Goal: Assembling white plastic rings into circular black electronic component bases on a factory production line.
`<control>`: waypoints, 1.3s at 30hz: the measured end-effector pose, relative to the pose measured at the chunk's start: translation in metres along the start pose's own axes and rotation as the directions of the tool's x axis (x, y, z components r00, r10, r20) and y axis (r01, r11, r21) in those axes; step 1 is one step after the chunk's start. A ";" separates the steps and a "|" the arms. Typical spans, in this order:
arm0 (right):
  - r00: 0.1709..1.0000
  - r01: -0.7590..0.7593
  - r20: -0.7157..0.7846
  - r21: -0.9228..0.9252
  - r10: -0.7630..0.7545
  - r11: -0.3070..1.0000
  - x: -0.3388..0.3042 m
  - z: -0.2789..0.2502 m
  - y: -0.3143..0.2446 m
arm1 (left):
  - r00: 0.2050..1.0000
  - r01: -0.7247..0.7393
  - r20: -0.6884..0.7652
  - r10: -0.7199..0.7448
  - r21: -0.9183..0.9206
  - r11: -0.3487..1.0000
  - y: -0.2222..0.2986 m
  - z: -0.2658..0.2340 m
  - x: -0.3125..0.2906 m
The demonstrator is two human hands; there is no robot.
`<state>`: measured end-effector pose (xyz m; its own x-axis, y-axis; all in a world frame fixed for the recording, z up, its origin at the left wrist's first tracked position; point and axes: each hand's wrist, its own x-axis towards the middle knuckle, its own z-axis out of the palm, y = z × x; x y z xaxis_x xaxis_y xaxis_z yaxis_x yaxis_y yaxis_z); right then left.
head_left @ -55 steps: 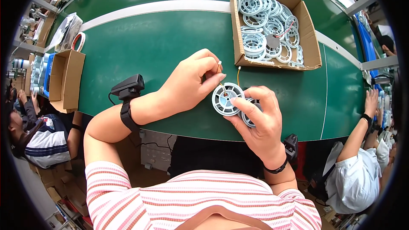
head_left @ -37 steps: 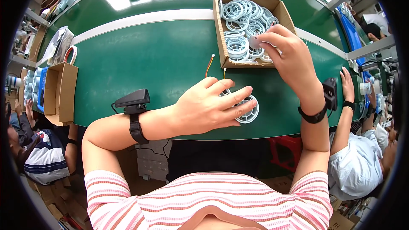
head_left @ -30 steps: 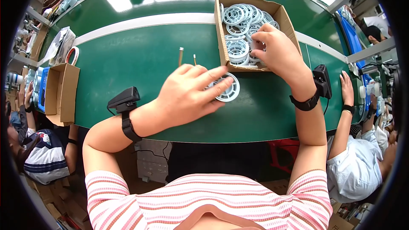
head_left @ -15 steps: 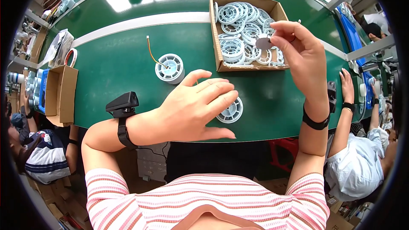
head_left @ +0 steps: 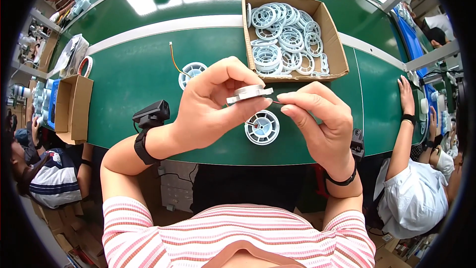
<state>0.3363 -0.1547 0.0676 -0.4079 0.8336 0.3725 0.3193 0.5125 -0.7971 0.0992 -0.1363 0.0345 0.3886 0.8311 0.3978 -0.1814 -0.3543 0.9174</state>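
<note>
My left hand (head_left: 208,106) is closed on a flat, round silver-grey part (head_left: 249,91) with short tabs at its edge, pinched between thumb and fingers. Beside it, my right hand (head_left: 325,121) pinches a thin dark wire (head_left: 277,102) that runs toward this part; its join is hidden by the left fingertips. Just below both hands, a pale blue spoked wheel (head_left: 268,128) with a short wire at its centre rests on the green table (head_left: 134,74). A second spoked wheel (head_left: 191,71), partly behind my left hand, has a yellow-brown wire (head_left: 173,57) standing up from it.
An open cardboard box (head_left: 339,52) of pale blue plastic rings (head_left: 290,38) stands beyond my hands. A smaller cardboard box (head_left: 79,104) sits at the left table edge, near a roll of tape (head_left: 86,67). Co-workers sit on both sides; one's hand (head_left: 406,94) rests on the right edge.
My right hand has come down and left from over the ring box to meet my left. The round part is now in my left hand, which has lifted and closed, uncovering the near wheel.
</note>
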 end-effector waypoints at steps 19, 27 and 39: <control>0.973 0.148 -0.175 -0.019 -0.149 0.989 -0.011 0.038 -0.007 | 0.890 -0.410 0.166 0.424 0.697 0.588 0.002 0.006 -0.009; 0.974 0.158 -0.189 0.181 -0.123 0.971 -0.030 0.034 0.010 | 0.977 -0.154 0.186 0.105 0.278 0.948 0.009 -0.005 -0.007; 0.984 0.037 -0.178 0.221 0.003 0.975 -0.031 0.028 0.003 | 0.977 -0.076 0.209 0.038 0.177 0.981 0.007 -0.008 -0.003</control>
<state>0.3260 -0.1852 0.0402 -0.2480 0.8584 0.4491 0.1072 0.4850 -0.8679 0.0893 -0.1379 0.0393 0.5614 0.7091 0.4267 -0.0477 -0.4870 0.8721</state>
